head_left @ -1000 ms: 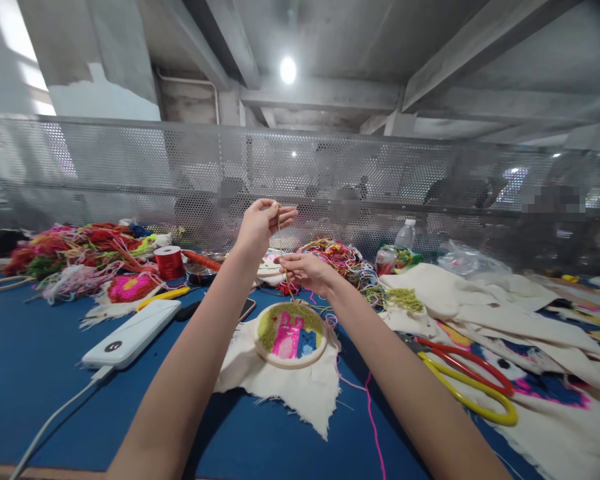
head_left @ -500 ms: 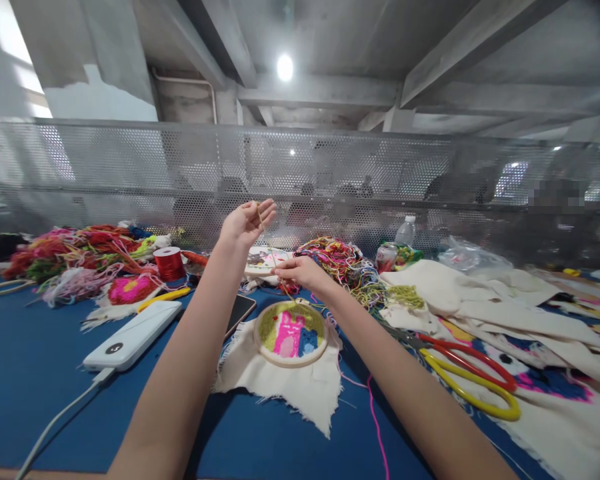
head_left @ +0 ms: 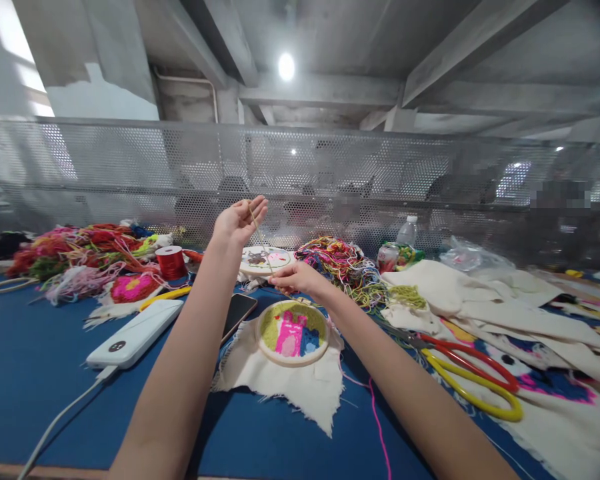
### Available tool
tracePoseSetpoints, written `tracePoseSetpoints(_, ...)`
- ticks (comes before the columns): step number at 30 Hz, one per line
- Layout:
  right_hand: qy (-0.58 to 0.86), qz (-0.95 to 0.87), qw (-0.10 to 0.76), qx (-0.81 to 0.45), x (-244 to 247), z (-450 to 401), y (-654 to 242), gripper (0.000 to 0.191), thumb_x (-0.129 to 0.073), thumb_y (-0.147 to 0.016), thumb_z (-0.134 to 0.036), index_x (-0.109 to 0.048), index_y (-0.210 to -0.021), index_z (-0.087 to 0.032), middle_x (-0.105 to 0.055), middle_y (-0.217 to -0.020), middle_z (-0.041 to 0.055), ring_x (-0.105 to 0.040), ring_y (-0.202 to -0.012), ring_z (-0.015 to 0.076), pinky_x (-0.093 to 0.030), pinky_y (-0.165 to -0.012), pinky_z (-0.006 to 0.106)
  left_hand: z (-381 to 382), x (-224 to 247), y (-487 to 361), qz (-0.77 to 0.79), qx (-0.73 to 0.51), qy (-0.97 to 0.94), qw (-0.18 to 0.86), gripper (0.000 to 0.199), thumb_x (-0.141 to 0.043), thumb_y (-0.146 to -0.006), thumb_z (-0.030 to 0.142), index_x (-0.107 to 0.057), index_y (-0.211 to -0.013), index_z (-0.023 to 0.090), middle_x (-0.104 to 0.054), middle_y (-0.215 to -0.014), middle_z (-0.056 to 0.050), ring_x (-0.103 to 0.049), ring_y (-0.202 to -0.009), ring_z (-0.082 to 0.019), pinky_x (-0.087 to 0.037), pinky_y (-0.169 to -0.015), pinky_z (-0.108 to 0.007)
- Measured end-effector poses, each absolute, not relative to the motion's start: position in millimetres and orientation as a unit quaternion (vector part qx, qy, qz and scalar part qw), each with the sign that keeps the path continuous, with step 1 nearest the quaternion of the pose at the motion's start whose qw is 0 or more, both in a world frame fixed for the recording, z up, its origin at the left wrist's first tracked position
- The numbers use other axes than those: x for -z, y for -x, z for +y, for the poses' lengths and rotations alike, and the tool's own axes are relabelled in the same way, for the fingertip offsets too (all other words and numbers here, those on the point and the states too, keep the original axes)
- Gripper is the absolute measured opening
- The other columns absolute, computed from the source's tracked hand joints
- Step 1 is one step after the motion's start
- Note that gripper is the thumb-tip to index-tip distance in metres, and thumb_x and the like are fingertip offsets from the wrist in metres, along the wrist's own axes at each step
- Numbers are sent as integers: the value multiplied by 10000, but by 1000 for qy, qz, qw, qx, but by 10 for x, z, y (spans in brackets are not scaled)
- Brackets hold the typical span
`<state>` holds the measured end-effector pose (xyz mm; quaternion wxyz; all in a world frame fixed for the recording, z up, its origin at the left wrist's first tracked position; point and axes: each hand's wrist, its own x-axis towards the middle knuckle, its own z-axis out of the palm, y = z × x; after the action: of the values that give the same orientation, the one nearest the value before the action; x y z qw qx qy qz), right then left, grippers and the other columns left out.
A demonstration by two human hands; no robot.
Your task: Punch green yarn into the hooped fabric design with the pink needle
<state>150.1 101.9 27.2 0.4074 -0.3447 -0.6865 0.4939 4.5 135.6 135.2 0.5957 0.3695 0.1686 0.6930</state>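
Raised above the table, my left hand (head_left: 240, 219) pinches the upper end of a thin olive-green yarn (head_left: 258, 232), its other fingers loosely extended. Lower and to the right, my right hand (head_left: 300, 279) closes its fingertips on the same yarn, which runs taut between the two. Whether a needle is in the right fingers is too small to tell. Below them an embroidery hoop (head_left: 293, 363) lies on the table, holding cream cloth (head_left: 280, 387) worked with a pink figure, a blue one and a yellow-green ground. Neither hand touches the hoop.
Tangled yarn (head_left: 337, 257) and a second hoop (head_left: 265, 259) lie behind. On the left are a white power bank (head_left: 135, 333), a phone (head_left: 239, 313), a red spool (head_left: 171, 262) and more yarn (head_left: 90, 250). Scissors (head_left: 473, 373) and cloth (head_left: 510, 293) cover the right. A perforated metal screen (head_left: 300, 173) stands behind.
My left hand has shifted slightly left and up, and my right hand slightly left and down. The yarn stays stretched between them, while the hoop lies in place.
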Motion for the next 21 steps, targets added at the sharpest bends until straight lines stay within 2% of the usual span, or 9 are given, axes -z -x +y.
tracePoseSetpoints(6,372,-723,392,-431,-412,992,-1701,189,-771,-575,-326,-709,-594,-149,-561,-466,-39,-425,-467,83,-313,-508,241,1314,-1360,-90,153,-691,-368,603,211,-398,-841,11,-520,-832,183,-722,-869,-100,-672,-972,-190,-556,-827,-283)
tracePoseSetpoints(9,397,-727,416,-375,-527,921,-1955,136,-781,-549,-265,-724,-604,-154,-612,-531,-23,-476,-536,105,-342,-577,257,1238,-1364,-193,124,-688,-372,610,203,-399,-872,37,-513,-791,184,-724,-861,-78,-666,-979,-166,-533,-864,-279)
tracePoseSetpoints(13,429,-712,459,-315,-573,693,-2332,135,-753,-604,-297,-721,-627,-168,-652,-601,5,-534,-597,143,-378,-631,287,1070,-1344,-444,89,-659,-434,608,229,-402,-910,78,-488,-727,187,-728,-813,-30,-679,-905,-134,-498,-895,-276)
tracePoseSetpoints(17,463,-684,502,-258,-445,458,-2661,168,-752,-616,-333,-727,-648,-170,-667,-628,27,-551,-608,162,-393,-647,309,910,-1307,-693,81,-587,-557,582,172,-478,-891,134,-525,-734,185,-732,-933,-50,-679,-882,-155,-475,-906,-319)
tracePoseSetpoints(19,469,-666,529,-240,-342,412,-2811,211,-753,-611,-376,-728,-663,-174,-687,-678,37,-572,-648,176,-409,-674,319,884,-1283,-765,133,-560,-621,532,123,-488,-891,207,-567,-800,188,-724,-958,-85,-676,-872,-182,-489,-863,-340)
tracePoseSetpoints(21,470,-640,562,-231,-235,421,-2952,279,-733,-625,-436,-729,-713,-171,-704,-732,53,-599,-703,193,-430,-710,331,903,-1242,-795,214,-548,-694,415,106,-491,-878,242,-586,-851,203,-722,-899,-84,-671,-806,-181,-503,-781,-317)
